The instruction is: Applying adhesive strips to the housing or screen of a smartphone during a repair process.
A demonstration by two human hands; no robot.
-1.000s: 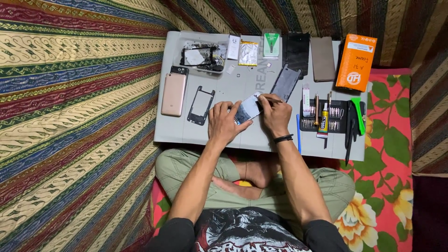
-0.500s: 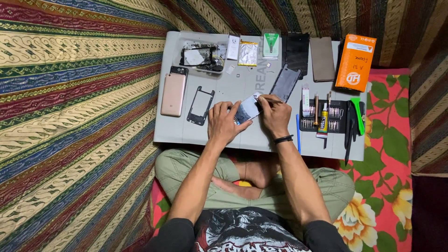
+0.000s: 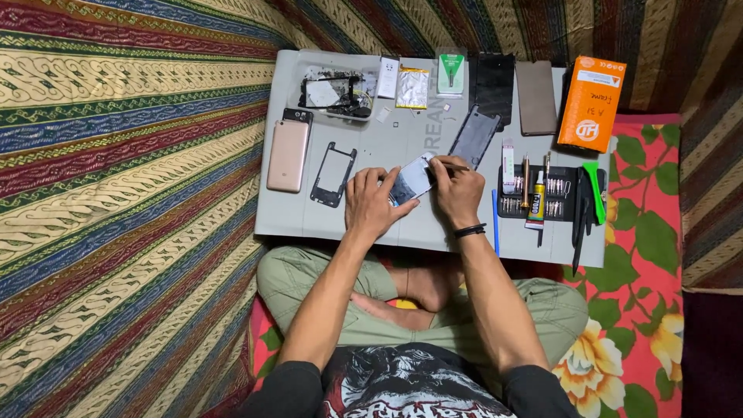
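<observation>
Nothing shifts since before: left hand (image 3: 373,203) still grips phone part (image 3: 412,179) on grey mat (image 3: 402,128). Right hand (image 3: 458,193) fingers pinch thin tool (image 3: 452,166) against it. Pink phone (image 3: 288,155) lies left.

Orange rectangular box (image 3: 591,104) at mat's far right corner; green-and-white packet (image 3: 450,74) mid-top.

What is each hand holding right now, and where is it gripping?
The left hand steadies a small phone part by its lower left edge. The right hand pinches a thin tool near its tip, pen-style, against the part.
</observation>
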